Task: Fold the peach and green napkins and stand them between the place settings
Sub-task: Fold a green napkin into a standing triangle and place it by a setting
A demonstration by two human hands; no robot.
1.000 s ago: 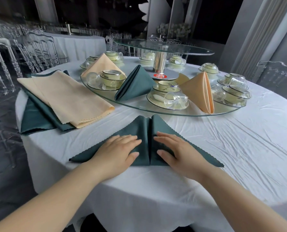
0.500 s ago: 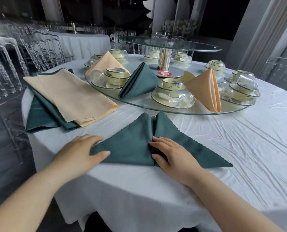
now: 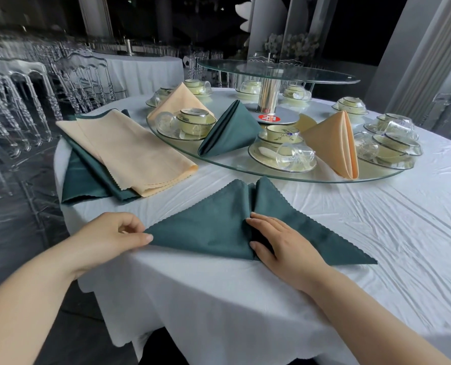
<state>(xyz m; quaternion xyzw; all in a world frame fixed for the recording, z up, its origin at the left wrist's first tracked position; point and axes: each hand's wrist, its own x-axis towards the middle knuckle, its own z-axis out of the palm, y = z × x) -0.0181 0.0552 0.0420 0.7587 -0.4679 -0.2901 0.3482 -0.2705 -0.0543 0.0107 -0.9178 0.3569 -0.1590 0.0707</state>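
Head view: left hand (image 3: 106, 239), new pinch grip on green napkin (image 3: 214, 227)

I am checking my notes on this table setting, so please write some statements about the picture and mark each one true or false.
1. The left hand pinches the left corner of the flat green napkin. True.
2. The right hand hovers clear of that napkin. False: it rests flat on its middle.
3. A folded green napkin stands on the glass turntable. True.
4. A green napkin tops the pile of spare napkins. False: a peach napkin lies on top, with green beneath.
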